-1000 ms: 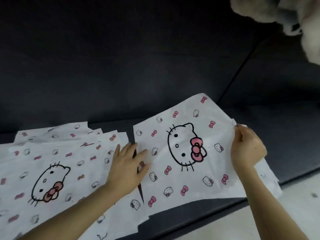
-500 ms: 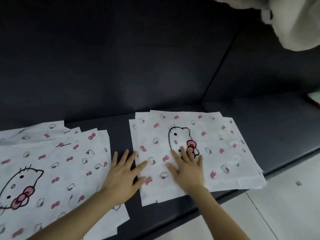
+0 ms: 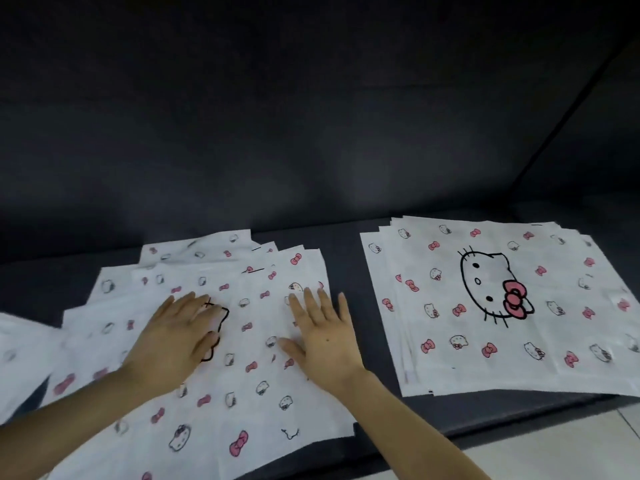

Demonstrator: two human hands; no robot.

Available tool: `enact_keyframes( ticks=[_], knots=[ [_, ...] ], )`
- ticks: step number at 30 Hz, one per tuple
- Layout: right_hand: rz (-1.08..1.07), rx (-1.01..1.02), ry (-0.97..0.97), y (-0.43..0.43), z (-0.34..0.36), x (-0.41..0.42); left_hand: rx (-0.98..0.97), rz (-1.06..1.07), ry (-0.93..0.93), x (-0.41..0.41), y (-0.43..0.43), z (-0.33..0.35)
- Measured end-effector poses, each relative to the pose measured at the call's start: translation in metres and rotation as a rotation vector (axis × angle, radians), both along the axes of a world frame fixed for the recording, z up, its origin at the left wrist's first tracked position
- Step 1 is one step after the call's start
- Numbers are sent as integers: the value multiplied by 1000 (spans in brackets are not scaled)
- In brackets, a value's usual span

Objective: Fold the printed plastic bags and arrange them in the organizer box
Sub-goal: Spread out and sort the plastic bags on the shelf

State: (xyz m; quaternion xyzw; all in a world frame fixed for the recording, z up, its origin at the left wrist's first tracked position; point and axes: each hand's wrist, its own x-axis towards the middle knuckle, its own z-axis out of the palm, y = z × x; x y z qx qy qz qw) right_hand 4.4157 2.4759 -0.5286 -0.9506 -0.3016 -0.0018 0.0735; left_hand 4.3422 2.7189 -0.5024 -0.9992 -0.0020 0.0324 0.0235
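Two piles of bags (image 3: 263,386) on the seat (image 3: 346,258), well apart, a dark strip of seat between. All flat and unfolded: white plastic printed with pink bows and small cat faces.

Left pile (image 3: 249,306): loose and fanned, corners offset, reaching the seat's front edge. Large cat-face print on top mostly hidden under the left hand (image 3: 176,344).

Right pile (image 3: 450,358): squarer, edges nearly aligned, large black-outlined cat face with pink bow uppermost and in full view; touched by neither hand.

Left hand: lies palm down on the left pile, fingers straight and slightly spread, released, grasping nothing.

Right hand (image 3: 325,337): lies palm down on the same pile, near its right edge, fingers straight and spread, thumb out to the left, likewise grasping nothing.

Forearms (image 3: 408,427) bare, entering from the bottom edge.

Further white sheet (image 3: 20,358) at the far left edge, blurred; cannot tell whether part of the left pile.

Seat: dark, upholstered. Dark backrest (image 3: 311,133) behind, with a seam (image 3: 571,116) running diagonally at upper right. Pale floor (image 3: 571,455) at lower right, beyond the seat's front edge.
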Motion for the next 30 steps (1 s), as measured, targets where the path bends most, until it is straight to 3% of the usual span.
enact_keyframes(
  ticks=[6,14,21,25,30],
  knots=[
    [12,-10,70,37,-22,-5,-138,357,16,-41,77,-21],
    [30,320,-80,35,-25,-10,-432,487,-166,-35,55,-28],
    [119,654,18,18,13,6,-308,485,-146,-30,52,-20],
    [152,664,20,23,26,10,-367,636,-36,-21,48,-13],
    [2,583,-24,32,11,7,-487,626,-286,-27,44,-23]
  ],
)
